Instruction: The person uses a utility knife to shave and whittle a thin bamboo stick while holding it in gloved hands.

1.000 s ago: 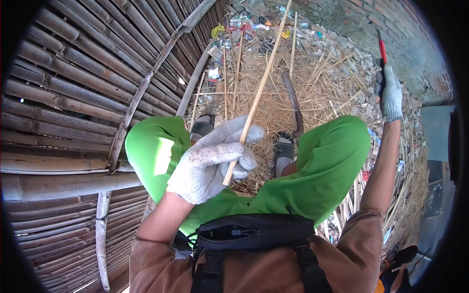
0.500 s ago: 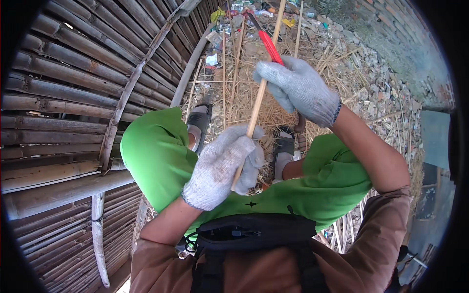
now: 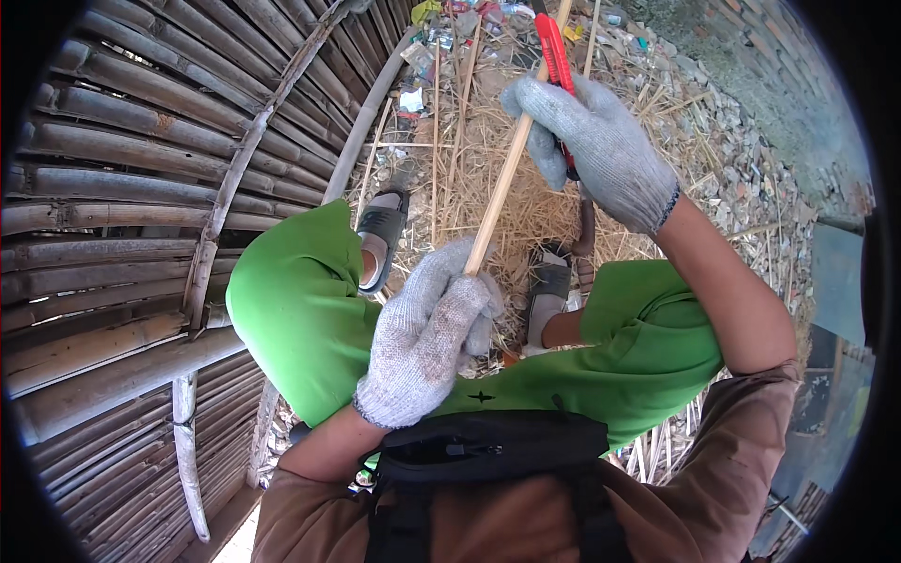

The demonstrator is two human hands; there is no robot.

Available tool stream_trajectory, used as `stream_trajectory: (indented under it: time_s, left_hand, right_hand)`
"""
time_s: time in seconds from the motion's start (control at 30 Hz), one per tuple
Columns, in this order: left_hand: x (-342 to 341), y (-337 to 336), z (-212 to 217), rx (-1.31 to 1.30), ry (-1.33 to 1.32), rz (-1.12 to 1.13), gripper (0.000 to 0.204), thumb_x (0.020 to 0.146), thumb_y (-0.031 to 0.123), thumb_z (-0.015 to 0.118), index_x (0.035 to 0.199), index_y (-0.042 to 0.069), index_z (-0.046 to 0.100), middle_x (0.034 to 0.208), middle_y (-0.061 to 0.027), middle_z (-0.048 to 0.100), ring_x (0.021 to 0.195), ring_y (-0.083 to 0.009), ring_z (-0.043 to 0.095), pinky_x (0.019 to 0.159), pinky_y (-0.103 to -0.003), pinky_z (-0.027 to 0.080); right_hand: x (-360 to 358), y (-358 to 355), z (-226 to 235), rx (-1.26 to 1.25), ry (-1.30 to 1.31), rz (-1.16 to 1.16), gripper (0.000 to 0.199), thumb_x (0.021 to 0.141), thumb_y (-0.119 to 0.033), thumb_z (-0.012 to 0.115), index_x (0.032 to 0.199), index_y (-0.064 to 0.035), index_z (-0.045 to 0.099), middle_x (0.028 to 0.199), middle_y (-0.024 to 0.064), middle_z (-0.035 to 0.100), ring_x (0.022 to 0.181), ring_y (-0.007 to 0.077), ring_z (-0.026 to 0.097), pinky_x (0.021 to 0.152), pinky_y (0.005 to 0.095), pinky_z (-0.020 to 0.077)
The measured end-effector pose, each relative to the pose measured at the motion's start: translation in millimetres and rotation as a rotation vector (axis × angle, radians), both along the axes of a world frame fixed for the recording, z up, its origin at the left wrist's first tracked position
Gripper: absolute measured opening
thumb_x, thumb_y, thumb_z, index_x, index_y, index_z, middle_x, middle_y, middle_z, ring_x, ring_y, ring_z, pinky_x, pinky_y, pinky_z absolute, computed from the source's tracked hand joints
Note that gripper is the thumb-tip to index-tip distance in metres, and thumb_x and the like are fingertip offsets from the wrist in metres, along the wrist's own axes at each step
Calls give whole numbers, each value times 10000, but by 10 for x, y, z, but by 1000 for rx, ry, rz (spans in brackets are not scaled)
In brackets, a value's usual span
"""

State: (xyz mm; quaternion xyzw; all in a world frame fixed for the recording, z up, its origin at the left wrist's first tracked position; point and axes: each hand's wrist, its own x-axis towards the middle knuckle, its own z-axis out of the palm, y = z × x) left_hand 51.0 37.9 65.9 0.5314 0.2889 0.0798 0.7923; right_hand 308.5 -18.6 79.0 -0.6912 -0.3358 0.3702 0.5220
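Observation:
My left hand [image 3: 427, 338], in a grey knit glove, grips the lower end of a long pale bamboo strip [image 3: 507, 169] that rises up and away from my lap. My right hand [image 3: 596, 141], also gloved, holds a red-handled knife [image 3: 554, 52] against the strip higher up, its fingers wrapped around both handle and strip. My knees in green shorts [image 3: 300, 310] spread to either side below the hands. The knife blade is hidden behind the glove.
A woven bamboo panel [image 3: 122, 235] with curved ribs fills the left side. Dry straw and bamboo shavings [image 3: 488, 188] cover the ground ahead, with my sandalled feet [image 3: 380, 235] on it. Litter lies at the top, stony ground at right. A black waist bag [image 3: 488, 450] sits at my front.
My right hand swung in from far right, where it held the knife out in the air, and now sits on the strip above my left hand. The left hand kept its grip.

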Motion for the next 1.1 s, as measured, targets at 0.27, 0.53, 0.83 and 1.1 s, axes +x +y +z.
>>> stream_trajectory:
  time_s: [0.27, 0.53, 0.83, 1.1]
  left_hand:
    - [2, 25, -93, -244, -39, 95, 365, 1101, 248, 542, 1339, -24, 593, 816, -8, 575, 557, -67, 437, 482, -222, 334]
    - [46, 27, -80, -221, -40, 208, 379, 1068, 259, 562, 1292, -45, 596, 753, -29, 537, 520, -95, 405, 443, -251, 298]
    - [44, 11, -111, -205, -114, 191, 421, 1046, 257, 550, 1304, -74, 581, 731, -48, 535, 510, -122, 416, 447, -272, 328]
    - [35, -22, -27, -171, -58, 256, 480, 1024, 277, 571, 1315, -104, 585, 699, -64, 535, 500, -118, 418, 447, -270, 333]
  right_hand:
    - [-18, -33, -178, 10, -385, 63, 444, 1079, -466, 628, 1173, -33, 643, 758, 85, 660, 652, 226, 653, 621, 403, 531]
    - [-245, -334, -101, -138, -877, 334, 349, 1018, -385, 656, 1105, -47, 650, 853, 207, 681, 866, 437, 705, 776, 542, 538]
    - [-554, -513, -22, -178, -856, 464, 409, 1018, -485, 662, 874, -103, 650, 726, 139, 684, 664, 392, 708, 602, 497, 564]
    - [-388, -477, 16, -288, -889, 362, 445, 1017, -506, 643, 839, -98, 653, 661, 125, 655, 621, 349, 705, 574, 480, 554]
